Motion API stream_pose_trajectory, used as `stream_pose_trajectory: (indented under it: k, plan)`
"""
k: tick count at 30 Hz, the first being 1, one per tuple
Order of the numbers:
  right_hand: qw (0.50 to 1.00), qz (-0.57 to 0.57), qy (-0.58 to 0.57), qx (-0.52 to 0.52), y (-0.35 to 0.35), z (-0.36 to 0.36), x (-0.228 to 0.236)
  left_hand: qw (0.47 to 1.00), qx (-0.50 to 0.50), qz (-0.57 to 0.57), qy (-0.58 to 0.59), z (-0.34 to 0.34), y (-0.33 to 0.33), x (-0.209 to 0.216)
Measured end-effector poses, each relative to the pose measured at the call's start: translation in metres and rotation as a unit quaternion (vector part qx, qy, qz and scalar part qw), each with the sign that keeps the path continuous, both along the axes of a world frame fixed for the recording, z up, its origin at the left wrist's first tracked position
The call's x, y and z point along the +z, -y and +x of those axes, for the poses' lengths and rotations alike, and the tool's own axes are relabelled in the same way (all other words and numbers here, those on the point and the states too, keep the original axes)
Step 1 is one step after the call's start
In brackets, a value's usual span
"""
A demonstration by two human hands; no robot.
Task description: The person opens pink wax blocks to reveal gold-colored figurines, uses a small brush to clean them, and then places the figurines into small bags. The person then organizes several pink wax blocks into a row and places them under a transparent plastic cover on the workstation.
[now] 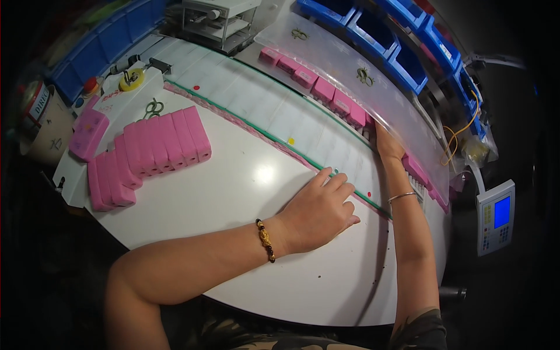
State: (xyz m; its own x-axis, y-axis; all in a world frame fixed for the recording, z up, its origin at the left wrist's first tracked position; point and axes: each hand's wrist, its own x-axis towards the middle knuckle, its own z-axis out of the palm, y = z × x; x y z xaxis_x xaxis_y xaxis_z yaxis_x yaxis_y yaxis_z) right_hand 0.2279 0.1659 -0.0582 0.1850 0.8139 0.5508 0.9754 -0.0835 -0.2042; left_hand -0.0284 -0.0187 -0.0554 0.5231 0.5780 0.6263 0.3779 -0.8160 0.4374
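Observation:
My left hand [319, 211] lies palm down at the near edge of a pale conveyor belt [245, 96]. Its fingers are slightly spread and loosely bent, holding nothing, with the tips by the belt's green edge strip [259, 129]. Beyond the belt, my right hand [389, 144] reaches in beneath a clear plastic cover [344, 64]. It is beside a row of pink blocks [322, 89]; its fingers are mostly hidden, so any hold on a block cannot be made out. A dark beaded bracelet circles my left wrist, a thin bangle my right.
Pink blocks [163, 143] stand in a stack on the white table [239, 181] at left, near a yellow tape roll [132, 80] and a red button [91, 85]. Blue bins [373, 35] hang at the back. At right is a control panel [496, 217].

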Motion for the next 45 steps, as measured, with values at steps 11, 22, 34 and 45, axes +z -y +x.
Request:
stream_pose_trajectory:
  k: [11,22,34,45]
  plan:
    - [0.986,-0.088,0.135,-0.045,-0.006,0.028,0.004,1.000,0.001,-0.017,-0.015,0.000,-0.001,-0.003]
    - [0.991,-0.098,0.075,0.055,-0.006,0.025,0.004,1.000,-0.002,0.001,0.002,0.001,-0.001,-0.002]
    - [0.938,-0.186,0.050,0.289,0.003,-0.048,0.021,1.000,0.000,0.002,-0.015,0.000,0.001,-0.002]
    - [0.936,-0.246,-0.006,0.251,0.000,-0.075,0.037,1.000,0.006,0.017,-0.006,0.001,0.000,-0.004]
